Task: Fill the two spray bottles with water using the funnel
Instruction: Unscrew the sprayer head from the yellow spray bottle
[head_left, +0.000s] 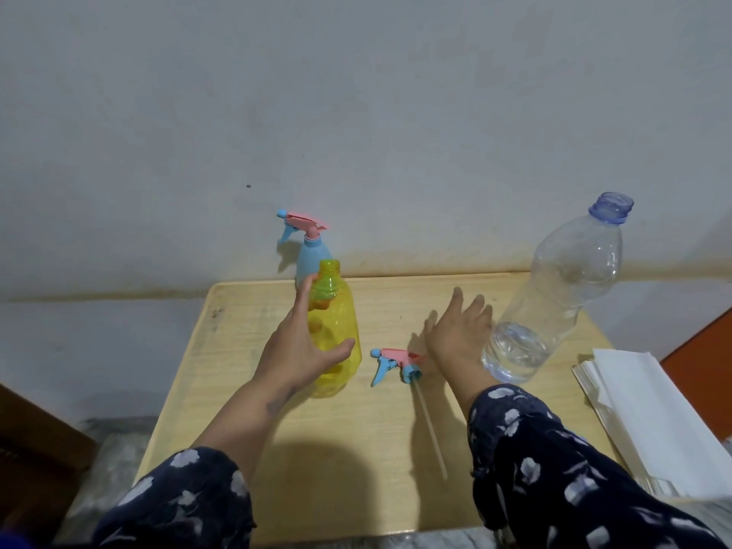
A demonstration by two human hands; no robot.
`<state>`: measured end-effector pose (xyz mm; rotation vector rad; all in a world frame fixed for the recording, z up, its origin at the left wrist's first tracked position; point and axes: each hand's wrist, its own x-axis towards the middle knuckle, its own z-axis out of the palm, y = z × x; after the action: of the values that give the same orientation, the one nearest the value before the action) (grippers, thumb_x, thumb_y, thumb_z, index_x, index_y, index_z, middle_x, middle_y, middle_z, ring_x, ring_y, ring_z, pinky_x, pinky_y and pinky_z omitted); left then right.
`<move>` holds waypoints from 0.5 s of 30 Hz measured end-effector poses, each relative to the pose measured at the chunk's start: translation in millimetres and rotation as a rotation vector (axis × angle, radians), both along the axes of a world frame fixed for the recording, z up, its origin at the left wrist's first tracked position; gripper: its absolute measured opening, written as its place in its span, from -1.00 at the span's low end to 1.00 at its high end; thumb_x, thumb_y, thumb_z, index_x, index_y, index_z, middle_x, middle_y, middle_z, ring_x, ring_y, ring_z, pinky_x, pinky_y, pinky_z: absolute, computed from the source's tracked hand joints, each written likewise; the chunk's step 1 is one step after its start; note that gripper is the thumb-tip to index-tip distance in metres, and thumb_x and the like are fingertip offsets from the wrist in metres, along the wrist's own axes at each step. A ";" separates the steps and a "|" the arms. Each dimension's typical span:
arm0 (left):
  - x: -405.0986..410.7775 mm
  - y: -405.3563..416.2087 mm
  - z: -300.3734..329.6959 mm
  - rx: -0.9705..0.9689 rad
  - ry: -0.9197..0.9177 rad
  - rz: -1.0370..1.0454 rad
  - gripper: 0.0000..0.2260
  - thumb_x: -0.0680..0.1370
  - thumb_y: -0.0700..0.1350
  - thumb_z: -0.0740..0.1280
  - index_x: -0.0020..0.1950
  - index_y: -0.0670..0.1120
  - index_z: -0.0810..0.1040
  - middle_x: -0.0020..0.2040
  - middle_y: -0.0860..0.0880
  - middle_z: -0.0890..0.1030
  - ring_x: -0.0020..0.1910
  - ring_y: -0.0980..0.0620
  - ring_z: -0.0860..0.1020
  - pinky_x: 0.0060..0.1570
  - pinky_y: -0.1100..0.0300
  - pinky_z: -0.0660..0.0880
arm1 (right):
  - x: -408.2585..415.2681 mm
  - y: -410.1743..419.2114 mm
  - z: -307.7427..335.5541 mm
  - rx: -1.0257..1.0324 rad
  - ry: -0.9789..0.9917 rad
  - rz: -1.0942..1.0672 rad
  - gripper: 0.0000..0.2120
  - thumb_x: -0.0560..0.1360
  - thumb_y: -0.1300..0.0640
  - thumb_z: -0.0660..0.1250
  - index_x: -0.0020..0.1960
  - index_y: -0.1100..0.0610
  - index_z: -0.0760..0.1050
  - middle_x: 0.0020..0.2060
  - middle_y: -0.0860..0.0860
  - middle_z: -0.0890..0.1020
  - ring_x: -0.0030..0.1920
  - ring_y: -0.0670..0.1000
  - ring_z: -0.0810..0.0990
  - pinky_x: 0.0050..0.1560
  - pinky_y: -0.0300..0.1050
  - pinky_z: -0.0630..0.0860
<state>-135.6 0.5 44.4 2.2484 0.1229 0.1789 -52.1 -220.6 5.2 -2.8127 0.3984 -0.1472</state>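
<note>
A yellow spray bottle [338, 311] stands uncapped on the wooden table [376, 449]. My left hand [295, 350] wraps around its left side and grips it. Its pink-and-blue spray head [394, 364] lies on the table just right of it, with a long dip tube [429, 429] pointing toward me. Behind the yellow bottle stands a blue spray bottle [307, 259] with its pink trigger head on. My right hand [459, 330] hovers open, fingers spread, between the loose spray head and a large clear water bottle [554, 295]. That bottle is uncapped and holds a little water at the bottom. I see no funnel.
A stack of white paper sheets [649, 422] lies at the table's right edge. A grey wall [356, 112] rises right behind the table. A brown piece of furniture [35, 441] sits low on the left, and something orange [705, 350] shows at the far right.
</note>
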 end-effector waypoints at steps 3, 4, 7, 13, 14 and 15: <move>6.9 -0.5 -3.6 -0.010 -0.001 -0.004 -0.04 0.32 0.14 0.55 0.43 0.42 -0.10 0.30 0.14 0.50 0.21 -0.01 0.53 0.13 -0.05 0.54 | 13.7 -6.4 -6.9 0.058 0.158 -0.051 -0.29 0.53 -0.09 0.25 0.52 0.10 -0.02 0.51 0.29 -0.06 0.47 0.41 0.00 0.46 0.21 0.14; 8.4 -0.3 -5.1 -0.015 0.001 -0.008 -0.04 0.32 0.14 0.55 0.44 0.42 -0.10 0.31 0.14 0.49 0.21 -0.01 0.53 0.14 -0.05 0.54 | 16.0 -6.4 -9.1 0.076 0.171 -0.055 -0.30 0.53 -0.09 0.27 0.51 0.10 0.00 0.51 0.28 -0.07 0.46 0.41 0.02 0.44 0.21 0.19; 12.4 0.1 -9.6 -0.027 0.017 -0.022 -0.03 0.32 0.15 0.55 0.46 0.40 -0.09 0.34 0.11 0.49 0.23 -0.02 0.53 0.16 -0.07 0.53 | 19.7 -3.8 -14.2 0.095 0.157 -0.069 -0.36 0.54 -0.06 0.27 0.49 0.12 0.08 0.50 0.26 0.00 0.42 0.34 0.19 0.32 0.17 0.36; 14.4 0.7 -13.0 0.001 0.063 -0.023 -0.02 0.33 0.17 0.54 0.47 0.38 -0.12 0.37 0.11 0.45 0.27 -0.01 0.51 0.16 -0.04 0.54 | 17.4 8.0 -3.1 0.429 0.024 -0.089 -0.19 0.43 -0.03 0.44 0.51 0.14 0.08 0.47 0.19 0.17 0.41 0.20 0.29 0.30 0.07 0.40; 14.5 1.0 -12.9 0.009 0.068 -0.022 -0.02 0.33 0.17 0.54 0.47 0.38 -0.13 0.38 0.10 0.45 0.27 -0.01 0.50 0.16 -0.03 0.54 | 16.0 11.1 4.5 0.509 -0.023 -0.059 -0.17 0.41 -0.03 0.47 0.51 0.15 0.11 0.45 0.16 0.23 0.40 0.17 0.31 0.30 0.05 0.39; 14.5 1.2 -12.7 0.015 0.071 -0.023 -0.02 0.33 0.17 0.54 0.47 0.37 -0.14 0.39 0.10 0.44 0.28 -0.01 0.49 0.16 -0.01 0.53 | 14.3 14.8 12.9 0.579 -0.069 -0.021 -0.16 0.39 -0.02 0.49 0.50 0.15 0.14 0.43 0.14 0.28 0.40 0.14 0.32 0.31 0.02 0.37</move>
<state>-121.0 1.7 31.6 2.2708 0.1340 0.0885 -37.8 -205.7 18.1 -2.2286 0.3805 -0.1103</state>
